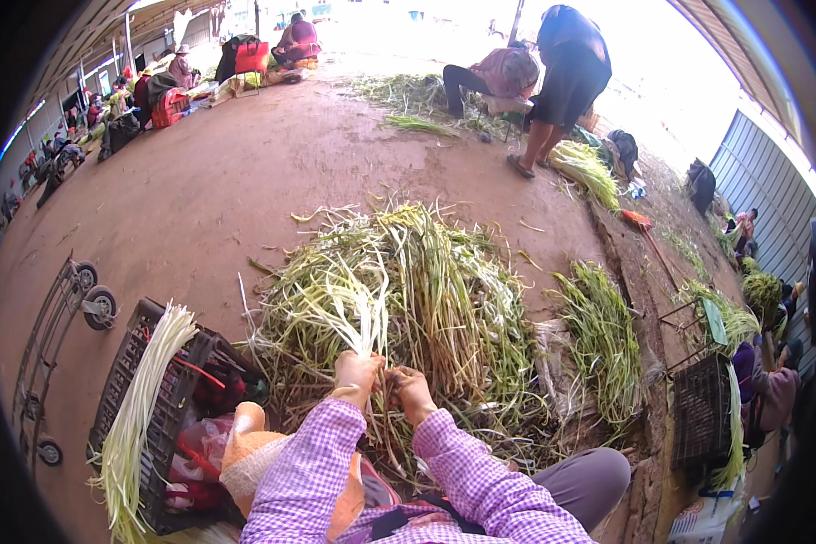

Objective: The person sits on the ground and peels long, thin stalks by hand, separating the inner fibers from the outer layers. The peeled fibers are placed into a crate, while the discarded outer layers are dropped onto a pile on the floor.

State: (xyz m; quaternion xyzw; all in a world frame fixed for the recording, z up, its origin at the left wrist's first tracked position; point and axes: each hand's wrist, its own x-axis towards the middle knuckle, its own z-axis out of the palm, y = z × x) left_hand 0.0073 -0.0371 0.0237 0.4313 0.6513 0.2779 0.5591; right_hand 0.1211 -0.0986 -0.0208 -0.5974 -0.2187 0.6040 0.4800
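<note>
My left hand [355, 377] grips a small bunch of pale, leafy vegetable stalks [359, 309], whose leaves fan out away from me. Close beside it, the fingers of my right hand [410, 393] are pinched on a thin brownish stalk [385, 425] that hangs below. Finer detail between the fingertips is too small to tell. Beyond both hands spreads a large heap of loose green and yellowed stalks [319, 272]. On the heap, just past my right hand, lies a thicker bundle of long stalks [442, 306] with brownish lower ends towards me.
At left, a black plastic crate [129, 340] holds bags and cloth, with trimmed pale stalks [146, 421] laid across it. A metal hand truck [47, 347] lies beyond. Green stalks [602, 340] lie right. One person [571, 61] stands ahead near another bent person [500, 75]; others sit around.
</note>
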